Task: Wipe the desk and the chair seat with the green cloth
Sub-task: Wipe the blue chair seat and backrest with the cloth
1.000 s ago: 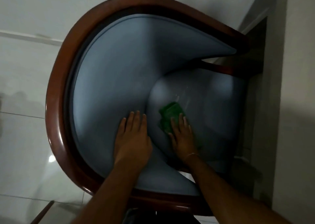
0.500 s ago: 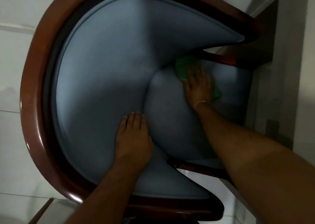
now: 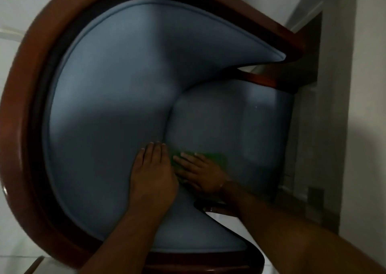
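I look down on a chair with a blue padded seat (image 3: 229, 123) and a curved blue backrest (image 3: 108, 106) framed in dark red wood. The green cloth (image 3: 217, 158) lies flat on the near edge of the seat, mostly hidden beneath my right hand (image 3: 200, 173), which presses on it with fingers spread. My left hand (image 3: 152, 175) rests flat on the backrest padding just left of the seat, its fingers together and touching the cloth's left edge. The desk is out of view.
The wooden armrests (image 3: 269, 81) curve around both sides of the seat. A grey wall (image 3: 325, 127) stands close on the right. White floor tiles (image 3: 12, 12) show at the left, and a wooden corner (image 3: 33, 265) sits at the bottom left.
My right hand has dragged the green cloth from the far side of the seat back to the near edge, beside my left hand. The left hand has stayed in place.
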The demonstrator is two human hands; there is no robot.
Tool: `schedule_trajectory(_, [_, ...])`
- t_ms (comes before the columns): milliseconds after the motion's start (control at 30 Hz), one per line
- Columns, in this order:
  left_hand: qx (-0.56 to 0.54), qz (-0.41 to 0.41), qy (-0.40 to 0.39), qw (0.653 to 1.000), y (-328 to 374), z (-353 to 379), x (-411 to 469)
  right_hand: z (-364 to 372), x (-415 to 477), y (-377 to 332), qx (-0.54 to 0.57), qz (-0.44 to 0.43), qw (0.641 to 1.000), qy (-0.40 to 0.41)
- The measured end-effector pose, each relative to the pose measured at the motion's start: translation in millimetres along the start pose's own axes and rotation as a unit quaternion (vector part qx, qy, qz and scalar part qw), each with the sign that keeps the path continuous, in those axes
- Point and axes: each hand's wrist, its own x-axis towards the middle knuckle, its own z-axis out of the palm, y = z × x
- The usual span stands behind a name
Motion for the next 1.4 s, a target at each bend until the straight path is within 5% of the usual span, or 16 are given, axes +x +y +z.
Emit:
schedule_trajectory(100, [-0.008,0.003,0.01,1.0,1,0,-1,-9,18,32,0.004,0.046,0.999,0.022])
schedule_trajectory(233, [-0.016,0.012,0.012,1.0,-1,-1,-3,-31,38,90,0.019,0.289,0.954,0.071])
schedule_trajectory(400, [-0.007,0.001,0.006,1.0,3,0,-2,-52,9,158,0.019,0.58,0.804,0.131])
schedule_trajectory(467, [-0.003,0.006,0.003,1.0,3,0,-2,-53,-19,169,0.048,0.68,0.717,0.145])
schedule_trajectory(567, [-0.006,0.004,-0.005,1.0,3,1,0,-48,-52,159,0.108,0.767,0.613,0.157])
schedule_trajectory(667, [-0.02,0.001,-0.004,1.0,4,2,3,-40,-53,119,0.067,0.742,0.65,0.153])
schedule_trajectory(767, [-0.026,-0.001,-0.005,1.0,5,2,2,-28,-32,75,0.042,0.645,0.754,0.122])
schedule_trajectory(900, [-0.028,-0.011,0.002,1.0,6,0,5,-18,20,35,0.031,0.38,0.922,0.059])
schedule_trajectory(1000, [-0.039,-0.025,0.0,0.999,6,-3,7,-4,27,1,0.04,0.136,0.99,0.025])
schedule_trajectory(1100, [-0.043,-0.026,-0.004,0.999,8,-6,8,11,-13,-17,0.032,0.036,0.999,-0.002])
schedule_trajectory(1200, [-0.044,-0.028,0.004,0.999,8,-5,8,13,-65,1,0.009,0.055,0.998,-0.008])
schedule_trajectory(1267, [-0.045,-0.028,0.006,0.999,8,-6,8,9,-91,14,0.017,0.179,0.984,0.013])
schedule_trajectory(1400, [-0.052,-0.025,0.008,0.998,9,-4,9,-4,-81,35,0.032,0.439,0.896,0.063])
